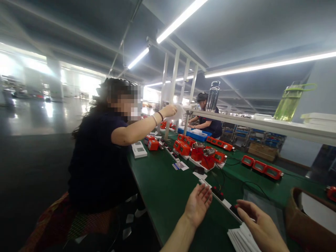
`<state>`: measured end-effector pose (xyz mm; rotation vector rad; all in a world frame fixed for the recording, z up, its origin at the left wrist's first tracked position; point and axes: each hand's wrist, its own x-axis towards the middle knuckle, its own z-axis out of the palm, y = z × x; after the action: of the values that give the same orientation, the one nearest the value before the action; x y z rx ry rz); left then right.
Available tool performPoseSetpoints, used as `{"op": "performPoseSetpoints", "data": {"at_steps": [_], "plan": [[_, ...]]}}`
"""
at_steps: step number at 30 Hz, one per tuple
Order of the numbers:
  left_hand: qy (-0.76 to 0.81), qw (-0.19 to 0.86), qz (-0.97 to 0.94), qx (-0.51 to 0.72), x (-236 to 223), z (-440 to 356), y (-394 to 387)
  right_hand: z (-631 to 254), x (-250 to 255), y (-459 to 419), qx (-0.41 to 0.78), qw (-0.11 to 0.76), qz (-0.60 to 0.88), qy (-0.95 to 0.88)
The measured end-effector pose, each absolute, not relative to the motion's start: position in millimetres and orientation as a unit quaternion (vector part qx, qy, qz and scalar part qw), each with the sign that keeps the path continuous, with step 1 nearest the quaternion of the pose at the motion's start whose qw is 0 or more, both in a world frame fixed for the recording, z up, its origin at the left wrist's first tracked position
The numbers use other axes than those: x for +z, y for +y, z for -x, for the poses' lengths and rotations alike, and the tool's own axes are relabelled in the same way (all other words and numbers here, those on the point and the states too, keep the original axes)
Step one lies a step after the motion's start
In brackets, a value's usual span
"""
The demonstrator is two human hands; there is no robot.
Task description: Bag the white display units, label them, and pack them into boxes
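Observation:
My left hand (198,206) is held above the green table (157,187), palm turned up, fingers stretched out and nothing in it. To its right, my right hand (259,224) has its fingers curved and its thumb apart from them, with no object visible between them. Right below that thumb sits a stack of white folded papers or flat cartons (243,238); whether the hand touches it I cannot tell. A power strip (217,193) with red switches runs between my hands. Beyond it, orange-red devices (207,159) with display windows stand grouped, some with metal fittings.
A co-worker (105,147) at left stretches an arm across, holding something translucent. Another person (210,122) works farther back near a blue bin (194,134). A cardboard box (309,224) stands at right. Bottles (288,103) stand on the raised shelf (262,122). Cables cross the table.

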<state>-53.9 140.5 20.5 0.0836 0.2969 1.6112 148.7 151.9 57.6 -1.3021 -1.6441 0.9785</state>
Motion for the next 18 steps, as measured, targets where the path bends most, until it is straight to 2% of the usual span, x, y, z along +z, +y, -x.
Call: {"op": "performPoseSetpoints", "data": {"at_steps": [3,7,11,18], "plan": [[0.129,0.659,-0.033,0.740,27,88,134,-115,69,143,0.646,0.383,0.439,-0.494],[0.143,0.656,-0.028,0.741,26,120,125,-72,80,138,0.774,0.330,0.379,-0.385],[0.176,0.689,-0.044,0.702,21,130,122,-59,83,149,0.804,0.351,0.359,-0.320],[0.225,0.711,-0.071,0.663,15,111,128,-99,73,151,0.727,0.394,0.452,-0.334]]}}
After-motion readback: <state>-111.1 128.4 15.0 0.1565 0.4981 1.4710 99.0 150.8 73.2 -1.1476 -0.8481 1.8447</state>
